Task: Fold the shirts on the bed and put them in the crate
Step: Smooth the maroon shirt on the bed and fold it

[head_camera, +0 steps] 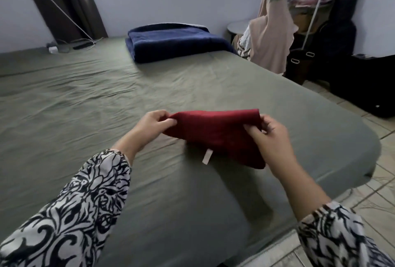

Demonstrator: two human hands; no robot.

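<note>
Left hand point(155, 124) and right hand point(270, 134) are each pinching, fingers curled, an end of the folded red shirt point(215, 132) above the green-sheeted bed point(85, 100).

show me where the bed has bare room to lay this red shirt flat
Bare green sheet lies left of the left hand, bordered far back by the folded navy blanket and the cables. Another patch sits between the blanket and the red shirt. It is tight by the right hand, where the mattress edge drops to the tiles.
</note>
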